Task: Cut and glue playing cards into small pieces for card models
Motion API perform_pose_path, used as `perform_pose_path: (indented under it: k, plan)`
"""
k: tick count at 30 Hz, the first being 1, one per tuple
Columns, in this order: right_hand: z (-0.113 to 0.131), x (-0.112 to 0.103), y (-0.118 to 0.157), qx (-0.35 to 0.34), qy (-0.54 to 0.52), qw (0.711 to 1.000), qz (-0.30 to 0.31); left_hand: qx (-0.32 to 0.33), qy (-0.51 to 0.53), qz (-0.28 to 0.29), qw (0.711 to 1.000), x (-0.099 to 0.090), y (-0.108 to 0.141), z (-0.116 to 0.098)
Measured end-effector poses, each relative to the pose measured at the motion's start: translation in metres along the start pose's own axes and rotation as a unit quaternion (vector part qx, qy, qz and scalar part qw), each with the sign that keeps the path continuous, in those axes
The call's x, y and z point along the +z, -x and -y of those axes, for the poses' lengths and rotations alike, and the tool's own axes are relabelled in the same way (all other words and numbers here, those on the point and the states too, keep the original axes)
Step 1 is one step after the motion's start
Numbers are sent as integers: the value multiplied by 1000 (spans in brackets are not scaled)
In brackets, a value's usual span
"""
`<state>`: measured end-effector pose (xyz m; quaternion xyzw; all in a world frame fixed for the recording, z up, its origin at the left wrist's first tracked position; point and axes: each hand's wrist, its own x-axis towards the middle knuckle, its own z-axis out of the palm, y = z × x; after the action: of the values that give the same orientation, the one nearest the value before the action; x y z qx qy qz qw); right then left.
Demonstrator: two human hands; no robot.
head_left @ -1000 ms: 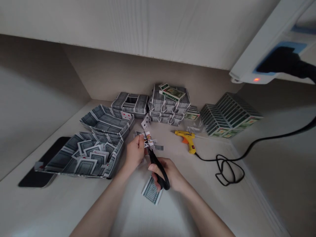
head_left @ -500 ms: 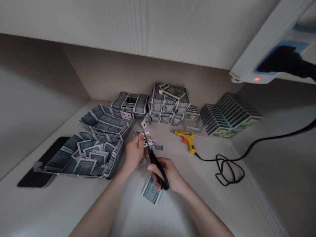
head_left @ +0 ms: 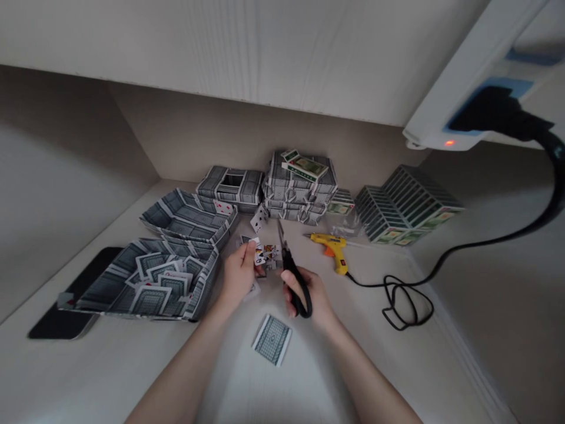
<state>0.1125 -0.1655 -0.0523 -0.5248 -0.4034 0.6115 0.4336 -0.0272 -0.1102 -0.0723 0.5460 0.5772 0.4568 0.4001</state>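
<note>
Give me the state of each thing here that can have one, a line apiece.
left grip, closed on a card piece
right grip, closed on the scissors
scissors, blades clear of that card piece
near tray, open, holding loose cards
far tray, open
single card, patterned back up
glue gun, lying on its side; on or off unclear
power strip, red light lit, plug inserted
green box, flap open
phone-like slab, dark

The right hand [head_left: 314, 292] holds scissors [head_left: 288, 262] (black-handled), the left hand [head_left: 239, 273] a playing card [head_left: 259, 253].

Flat black slab [head_left: 64, 323] at left, white power strip [head_left: 457, 82] with black plug [head_left: 488, 111] upper right.
</note>
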Motion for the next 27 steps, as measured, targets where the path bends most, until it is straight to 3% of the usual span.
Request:
perform_pose_path:
  k: [2, 5, 7, 10, 19, 23, 27]
  plan:
    - [0, -10, -4, -63, 116, 988, -75, 5, 5, -1, 1000, -1, 0, -2]
    - [-3, -24, -9, -130, 343, 916, -163, 24, -31, -21, 999, -4, -1, -5]
    - [-6, -30, -12, -130, 447, 865, -186, 45, -69, -38, 996, -7, -3, -5]
    - [-12, -33, -16, -130, 515, 825, -194, 67, -130, -44, 988, -12, -6, -3]
    - [-22, -37, -23, -181, 537, 801, -192, 14, -185, 74, 980, -27, -11, -6]
    - [-24, -40, -26, -193, 532, 801, -197, 33, -304, 150, 940, -35, 2, -15]
    - [-28, -41, -28, -216, 540, 787, -204, -16, -420, 186, 888, -35, 17, -24]
